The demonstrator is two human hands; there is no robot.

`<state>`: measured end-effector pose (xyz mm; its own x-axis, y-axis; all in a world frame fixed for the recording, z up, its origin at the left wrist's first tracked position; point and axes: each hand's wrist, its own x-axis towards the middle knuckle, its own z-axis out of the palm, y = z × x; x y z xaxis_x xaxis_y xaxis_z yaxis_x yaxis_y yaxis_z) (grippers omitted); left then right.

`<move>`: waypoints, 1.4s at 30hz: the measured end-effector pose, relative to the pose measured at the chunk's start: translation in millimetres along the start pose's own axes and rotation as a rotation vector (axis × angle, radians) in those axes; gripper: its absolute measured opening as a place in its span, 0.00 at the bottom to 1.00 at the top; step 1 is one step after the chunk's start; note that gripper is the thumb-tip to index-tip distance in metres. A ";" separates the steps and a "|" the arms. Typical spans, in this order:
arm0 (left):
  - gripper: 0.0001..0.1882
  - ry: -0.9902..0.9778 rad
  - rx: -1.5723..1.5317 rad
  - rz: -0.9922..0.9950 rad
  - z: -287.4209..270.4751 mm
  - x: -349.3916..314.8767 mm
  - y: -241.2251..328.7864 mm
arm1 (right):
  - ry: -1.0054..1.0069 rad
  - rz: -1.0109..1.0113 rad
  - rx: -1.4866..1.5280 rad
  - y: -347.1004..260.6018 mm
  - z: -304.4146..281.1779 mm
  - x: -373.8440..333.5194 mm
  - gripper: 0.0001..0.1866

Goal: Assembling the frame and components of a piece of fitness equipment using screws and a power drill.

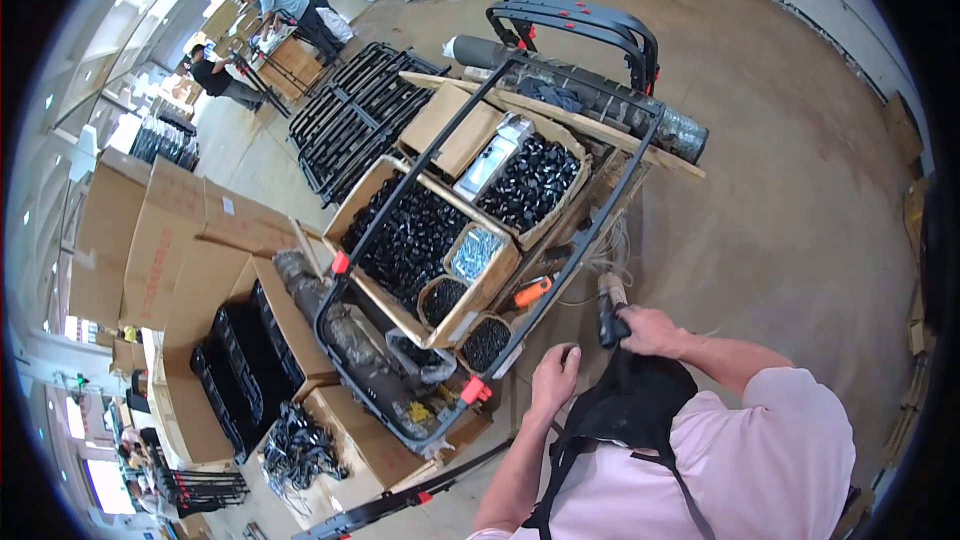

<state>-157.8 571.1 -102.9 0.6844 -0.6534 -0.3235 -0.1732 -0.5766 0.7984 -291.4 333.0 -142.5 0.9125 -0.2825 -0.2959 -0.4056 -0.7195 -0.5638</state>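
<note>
My right hand is closed round a black hand tool, which looks like a power driver; its far end is hard to make out against the floor. My left hand is half curled near the frame's near side, thumb uppermost, and whatever may be in its fingers is hidden. Ahead of both hands, a black tubular frame with red clips lies across the work stand. Beneath it sit cartons of black plastic parts, a small box of silver screws and containers of small black pieces.
An orange-handled tool lies by the frame's right bar. Wrapped rolls pad the stand's ends. At left stands an open carton holding black parts. Stacked black frames lie beyond, and other people work farther back.
</note>
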 end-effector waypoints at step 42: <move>0.18 0.029 -0.718 -0.230 -114.3 443.0 81.4 | -0.141 -0.611 -0.352 30.9 -64.9 452.0 0.08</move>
<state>212.2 290.7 -123.1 0.6678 -0.5359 -0.5166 0.4740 -0.2290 0.8502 112.0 141.9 -243.7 0.9456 0.3035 -0.1173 0.2382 -0.8913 -0.3858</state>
